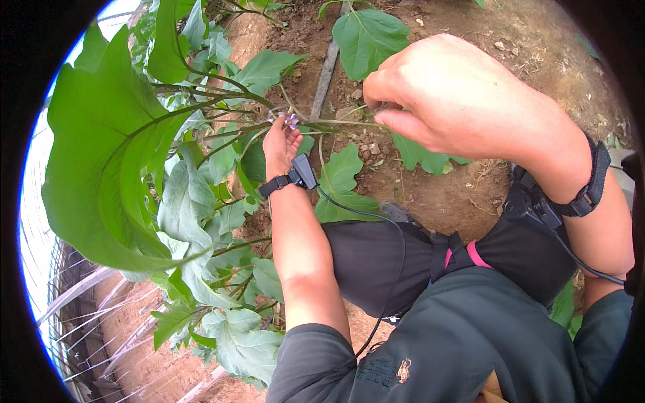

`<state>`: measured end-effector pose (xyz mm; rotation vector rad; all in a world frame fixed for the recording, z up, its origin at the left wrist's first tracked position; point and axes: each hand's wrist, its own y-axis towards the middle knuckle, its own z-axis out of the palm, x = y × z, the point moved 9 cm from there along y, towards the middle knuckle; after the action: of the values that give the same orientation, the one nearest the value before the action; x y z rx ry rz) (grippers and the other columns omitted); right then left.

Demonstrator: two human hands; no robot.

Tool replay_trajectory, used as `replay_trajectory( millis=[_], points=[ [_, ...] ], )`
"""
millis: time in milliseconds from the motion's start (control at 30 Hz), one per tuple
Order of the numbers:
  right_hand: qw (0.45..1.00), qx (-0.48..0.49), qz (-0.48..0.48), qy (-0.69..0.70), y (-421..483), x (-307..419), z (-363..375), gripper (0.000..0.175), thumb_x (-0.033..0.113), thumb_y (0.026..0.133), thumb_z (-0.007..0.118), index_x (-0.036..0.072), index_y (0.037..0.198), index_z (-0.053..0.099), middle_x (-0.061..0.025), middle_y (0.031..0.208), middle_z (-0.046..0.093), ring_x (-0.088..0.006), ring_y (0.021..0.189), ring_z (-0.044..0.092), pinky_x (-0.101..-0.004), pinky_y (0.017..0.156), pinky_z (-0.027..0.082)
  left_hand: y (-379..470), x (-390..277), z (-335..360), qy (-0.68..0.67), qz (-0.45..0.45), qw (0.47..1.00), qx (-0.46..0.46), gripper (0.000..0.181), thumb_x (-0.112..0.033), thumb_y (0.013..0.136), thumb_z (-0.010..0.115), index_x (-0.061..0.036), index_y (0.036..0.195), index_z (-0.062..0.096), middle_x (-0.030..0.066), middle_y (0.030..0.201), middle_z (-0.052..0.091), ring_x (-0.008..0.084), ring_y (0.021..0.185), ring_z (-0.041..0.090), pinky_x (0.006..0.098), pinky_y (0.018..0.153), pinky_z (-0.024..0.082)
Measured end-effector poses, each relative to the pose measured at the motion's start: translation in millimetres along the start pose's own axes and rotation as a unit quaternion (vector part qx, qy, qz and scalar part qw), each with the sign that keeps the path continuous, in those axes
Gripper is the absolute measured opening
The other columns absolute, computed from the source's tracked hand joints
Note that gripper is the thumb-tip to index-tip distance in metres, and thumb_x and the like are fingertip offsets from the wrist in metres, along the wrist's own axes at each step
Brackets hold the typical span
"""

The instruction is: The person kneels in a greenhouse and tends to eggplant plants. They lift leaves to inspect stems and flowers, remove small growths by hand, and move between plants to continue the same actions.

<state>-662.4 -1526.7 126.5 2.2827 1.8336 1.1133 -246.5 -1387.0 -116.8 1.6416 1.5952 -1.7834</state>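
Note:
My left hand [282, 143] reaches in among the stems of a leafy plant, likely an eggplant. Its fingertips are at a small purple flower [291, 121] where several branches meet; whether they grip a stem is not clear. My right hand [443, 95] is raised, closer to the camera, with thumb and fingers curled towards each other. A thin green stem [347, 122] runs from the branches towards its thumb, and a leaf [426, 155] shows below this hand. Whatever lies between the right fingertips is hidden. Both wrists wear black straps with small cabled devices.
Large broad leaves [116, 151] fill the left side. A grey strip, perhaps a drip line [326, 70], lies on brown soil [453, 196]. More leaves [370, 38] stand ahead. White strings [101, 322] stretch across the lower left. My dark-clothed legs [373, 262] are below the hands.

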Motion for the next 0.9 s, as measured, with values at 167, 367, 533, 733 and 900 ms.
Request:
replay_trajectory(
  millis=[167, 367, 533, 733, 900],
  points=[
    [1.0, 0.009, -0.003, 0.001, -1.9, -1.4, 5.7, 0.017, 0.017, 0.085, 0.074, 0.001, 0.086, 0.066, -0.0195, 0.08, 0.067, -0.043, 0.083, 0.068, -0.0531, 0.073, 0.055, -4.3, 6.9, 0.6, -0.043, -0.024, 0.998, 0.035, 0.03, -0.037, 0.104, 0.068, -0.0081, 0.109, 0.066, 0.0062, 0.098, 0.067, 0.0224, 0.083, 0.068, 0.0385, 0.074, 0.059],
    [0.999, -0.017, -0.047, -0.01, -6.0, -0.7, 8.8, 0.019, 0.02, 0.085, 0.075, 0.004, 0.087, 0.065, -0.0172, 0.078, 0.065, -0.0424, 0.078, 0.068, -0.0514, 0.071, 0.056, 12.3, 15.7, -10.3, -0.038, -0.037, 0.996, 0.074, 0.028, -0.037, 0.107, 0.065, -0.0089, 0.109, 0.066, 0.0064, 0.099, 0.07, 0.0226, 0.089, 0.072, 0.0366, 0.074, 0.061],
    [1.0, 0.005, -0.023, -0.003, -8.7, -4.1, 11.9, 0.02, 0.024, 0.084, 0.076, 0.005, 0.084, 0.073, -0.0175, 0.069, 0.068, -0.0403, 0.072, 0.072, -0.0501, 0.068, 0.059, 11.7, 19.4, -11.9, -0.018, -0.016, 0.999, 0.049, 0.029, -0.036, 0.105, 0.067, -0.0082, 0.113, 0.068, 0.0049, 0.101, 0.072, 0.0197, 0.089, 0.073, 0.0326, 0.071, 0.06],
    [0.999, 0.033, 0.001, -0.006, -17.4, -7.9, 10.0, 0.02, 0.024, 0.085, 0.072, 0.004, 0.085, 0.072, -0.0179, 0.072, 0.07, -0.041, 0.073, 0.073, -0.0517, 0.068, 0.059, -21.0, 0.4, -0.8, 0.005, 0.007, 0.999, -0.031, 0.04, -0.036, 0.103, 0.068, -0.0006, 0.12, 0.064, 0.01, 0.1, 0.068, 0.0223, 0.081, 0.07, 0.0389, 0.063, 0.06],
    [0.999, 0.036, 0.017, -0.005, -36.3, -11.1, -1.3, 0.02, 0.024, 0.085, 0.07, 0.004, 0.086, 0.073, -0.0186, 0.073, 0.071, -0.0421, 0.075, 0.073, -0.0529, 0.07, 0.059, -49.0, -15.9, 1.1, 0.023, 0.012, 0.991, -0.128, 0.062, -0.039, 0.095, 0.073, 0.0044, 0.134, 0.053, 0.0216, 0.123, 0.057, 0.0258, 0.08, 0.062, 0.0414, 0.057, 0.057]
  ],
)
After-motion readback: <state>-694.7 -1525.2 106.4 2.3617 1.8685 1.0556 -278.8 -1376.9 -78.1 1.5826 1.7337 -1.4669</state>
